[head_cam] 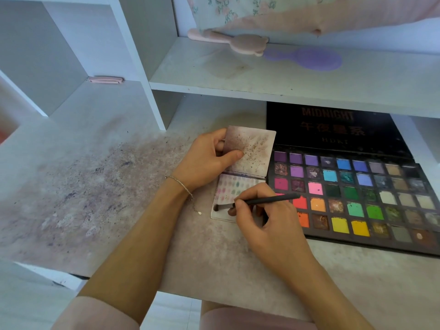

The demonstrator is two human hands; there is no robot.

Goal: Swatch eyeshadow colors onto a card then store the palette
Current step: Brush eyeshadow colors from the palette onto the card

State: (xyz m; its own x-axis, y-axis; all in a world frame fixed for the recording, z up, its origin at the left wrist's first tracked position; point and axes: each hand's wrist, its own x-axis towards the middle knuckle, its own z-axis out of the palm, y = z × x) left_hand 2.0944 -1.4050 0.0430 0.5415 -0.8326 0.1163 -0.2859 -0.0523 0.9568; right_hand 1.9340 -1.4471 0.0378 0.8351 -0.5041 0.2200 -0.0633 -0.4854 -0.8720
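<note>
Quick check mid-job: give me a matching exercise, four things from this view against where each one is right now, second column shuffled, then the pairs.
Things:
1. brush
2. flap of the card
3. palette
4. purple hairbrush

Places:
A. lying open on the desk, to the right of the card
B. on the shelf above the desk
C. held by the right hand, tip on the lower card
D. held up by the left hand

Pairs: 1-C, 2-D, 3-A, 4-B

I see soft, even daylight, faint shadows, no glare, wide-angle bending at the edges, and slight overall softness.
</note>
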